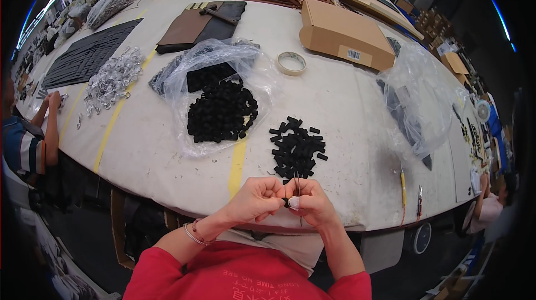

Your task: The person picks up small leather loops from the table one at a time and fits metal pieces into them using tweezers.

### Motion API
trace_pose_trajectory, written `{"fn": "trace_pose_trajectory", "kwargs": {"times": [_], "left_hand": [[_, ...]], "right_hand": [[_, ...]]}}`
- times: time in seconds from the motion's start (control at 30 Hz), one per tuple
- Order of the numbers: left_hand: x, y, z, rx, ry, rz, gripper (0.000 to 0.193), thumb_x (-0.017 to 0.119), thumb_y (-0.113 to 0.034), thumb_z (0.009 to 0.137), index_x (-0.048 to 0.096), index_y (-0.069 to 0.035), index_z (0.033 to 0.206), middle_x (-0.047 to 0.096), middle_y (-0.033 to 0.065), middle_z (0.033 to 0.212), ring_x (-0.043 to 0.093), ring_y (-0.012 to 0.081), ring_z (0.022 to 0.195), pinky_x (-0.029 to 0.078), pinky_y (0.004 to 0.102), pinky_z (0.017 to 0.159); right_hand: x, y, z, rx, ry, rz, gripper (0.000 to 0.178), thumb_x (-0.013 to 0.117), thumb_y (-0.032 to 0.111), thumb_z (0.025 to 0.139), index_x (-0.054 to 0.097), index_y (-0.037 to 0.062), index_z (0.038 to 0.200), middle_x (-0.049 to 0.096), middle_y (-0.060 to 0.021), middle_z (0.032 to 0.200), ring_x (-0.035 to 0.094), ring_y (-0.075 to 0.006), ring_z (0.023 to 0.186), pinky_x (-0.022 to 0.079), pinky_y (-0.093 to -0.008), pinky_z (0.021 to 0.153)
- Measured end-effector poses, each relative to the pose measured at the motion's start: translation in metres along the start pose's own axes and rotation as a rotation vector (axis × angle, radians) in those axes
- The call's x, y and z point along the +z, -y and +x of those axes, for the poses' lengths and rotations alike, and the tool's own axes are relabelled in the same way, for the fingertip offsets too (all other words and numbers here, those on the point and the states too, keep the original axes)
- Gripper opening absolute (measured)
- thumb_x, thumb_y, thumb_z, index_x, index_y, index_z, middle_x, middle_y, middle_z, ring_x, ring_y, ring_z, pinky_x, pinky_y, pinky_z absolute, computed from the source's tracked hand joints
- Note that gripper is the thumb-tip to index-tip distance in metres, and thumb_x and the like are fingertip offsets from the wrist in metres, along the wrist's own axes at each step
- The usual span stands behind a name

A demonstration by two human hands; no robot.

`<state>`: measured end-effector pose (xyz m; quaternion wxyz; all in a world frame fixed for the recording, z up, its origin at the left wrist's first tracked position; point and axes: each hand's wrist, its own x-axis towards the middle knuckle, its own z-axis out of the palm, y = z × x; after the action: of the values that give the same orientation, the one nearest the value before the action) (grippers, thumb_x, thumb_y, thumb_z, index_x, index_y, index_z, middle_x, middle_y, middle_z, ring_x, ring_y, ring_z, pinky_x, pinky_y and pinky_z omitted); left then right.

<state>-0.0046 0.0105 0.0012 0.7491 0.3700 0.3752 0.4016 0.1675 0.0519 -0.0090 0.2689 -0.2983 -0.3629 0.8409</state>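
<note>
At the table's near edge, my left hand (pixel 259 198) pinches a small black piece (pixel 286 202) between thumb and fingertips. Close against it, my right hand (pixel 311 202) is closed round a thin pair of metal tweezers (pixel 297 181), tips pointing away from me. Something white (pixel 293 203) covers the tip of my right thumb. Just beyond my fingers lies a loose pile of short black tube-like pieces (pixel 296 152). Farther left, an open clear plastic bag (pixel 209 146) holds many more black pieces (pixel 220 111). My fingers partly hide the piece being held.
A tape roll (pixel 291 64) and a cardboard box (pixel 346 32) lie beyond the pile. To the right are a clear bag (pixel 419 104), a yellow-handled tool (pixel 403 188) and a red-and-black tool (pixel 420 202). Metal clasps (pixel 114 77) and black strips (pixel 89 54) lie left, near another person's hands (pixel 53 101).
</note>
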Motion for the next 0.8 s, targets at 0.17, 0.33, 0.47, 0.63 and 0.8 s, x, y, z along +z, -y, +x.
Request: {"fn": "trace_pose_trajectory", "kwargs": {"times": [0.17, 0.33, 0.47, 0.63, 0.8], "left_hand": [[0.003, 0.006, 0.001, 0.208, -0.073, 0.332, 0.005, 0.054, -0.001, 0.072, 0.048, -0.001, 0.073, 0.046, -0.0012, 0.053, 0.044, 0.0038, 0.044, 0.032, 0.0209, 0.037], [0.005, 0.024, 0.009, 0.824, -0.397, 1.113, 0.009, 0.055, 0.0, 0.072, 0.048, 0.0, 0.076, 0.05, -0.0031, 0.057, 0.046, 0.0028, 0.047, 0.034, 0.0205, 0.039], [-0.001, 0.019, 0.013, 0.618, -0.361, 0.77, 0.007, 0.052, 0.003, 0.073, 0.047, -0.001, 0.076, 0.055, 0.0043, 0.062, 0.05, 0.0083, 0.046, 0.038, 0.0214, 0.04], [-0.011, 0.003, 0.007, 0.065, -0.157, -0.318, 0.007, 0.049, 0.004, 0.073, 0.049, -0.001, 0.077, 0.055, 0.0081, 0.064, 0.046, 0.0093, 0.042, 0.037, 0.0202, 0.038], [-0.006, 0.001, 0.009, -0.006, -0.184, -0.397, 0.009, 0.046, 0.002, 0.075, 0.051, 0.001, 0.082, 0.052, 0.0065, 0.062, 0.037, 0.005, 0.037, 0.029, 0.0178, 0.033]], "right_hand": [[0.0, 0.0, 0.0, 0.009, 0.059, -0.066, 0.013, 0.058, -0.001, 0.062, 0.049, 0.0015, 0.07, 0.05, -0.0021, 0.064, 0.04, -0.0032, 0.049, 0.03, -0.0159, 0.042], [0.02, -0.008, 0.004, -0.409, -0.365, -0.822, 0.009, 0.056, -0.002, 0.067, 0.047, 0.0011, 0.069, 0.048, 0.0008, 0.062, 0.041, -0.0008, 0.054, 0.032, -0.0161, 0.045], [0.022, -0.002, 0.005, -0.461, -0.35, -0.812, 0.004, 0.051, 0.004, 0.074, 0.048, 0.0018, 0.075, 0.049, 0.0009, 0.064, 0.04, -0.0012, 0.054, 0.031, -0.0162, 0.046], [0.012, 0.01, -0.005, -0.082, -0.046, -0.615, 0.015, 0.039, 0.015, 0.083, 0.048, 0.0037, 0.087, 0.049, 0.0, 0.064, 0.038, -0.0038, 0.051, 0.03, -0.0164, 0.046], [0.013, 0.01, -0.006, -0.002, -0.051, -0.552, 0.015, 0.044, 0.015, 0.084, 0.049, 0.0028, 0.09, 0.05, -0.0001, 0.063, 0.039, -0.0026, 0.049, 0.03, -0.0161, 0.044]]}}
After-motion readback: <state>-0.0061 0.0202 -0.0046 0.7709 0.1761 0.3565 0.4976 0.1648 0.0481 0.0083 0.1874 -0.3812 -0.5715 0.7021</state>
